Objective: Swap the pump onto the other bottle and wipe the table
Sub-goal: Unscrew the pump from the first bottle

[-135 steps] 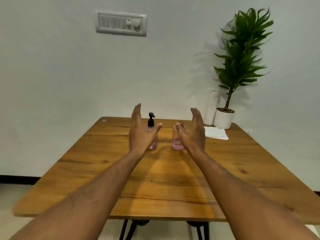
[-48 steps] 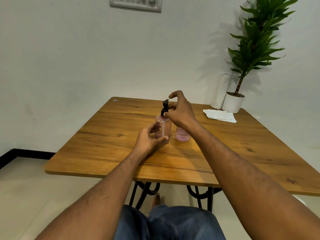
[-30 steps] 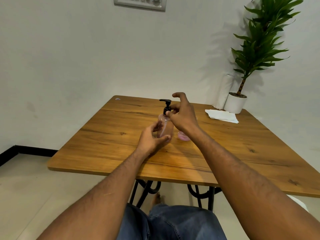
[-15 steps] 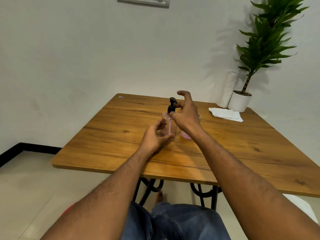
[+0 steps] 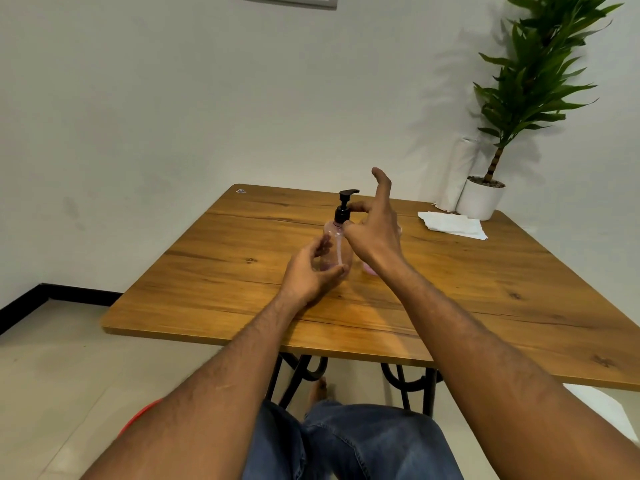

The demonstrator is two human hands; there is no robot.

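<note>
A clear pink-tinted bottle (image 5: 337, 247) stands upright near the middle of the wooden table (image 5: 450, 306), with a black pump (image 5: 343, 209) on its neck. My left hand (image 5: 311, 271) wraps around the bottle's lower body. My right hand (image 5: 375, 230) pinches the pump's black collar between thumb and one finger, its other fingers raised and spread. The second bottle (image 5: 369, 268), with pink liquid at its bottom, stands just right of the first, mostly hidden behind my right wrist. A white folded tissue (image 5: 452, 225) lies at the table's far right.
A potted green plant in a white pot (image 5: 479, 197) stands at the far right corner, with a white paper roll (image 5: 453, 178) beside it against the wall. A small clear cap-like thing (image 5: 241, 191) lies at the far left corner. My knees in jeans sit below the near edge.
My hands closed on the bottle and pump. The pump's nozzle has turned several times between frames and points right now. My right fingers have spread wider.
</note>
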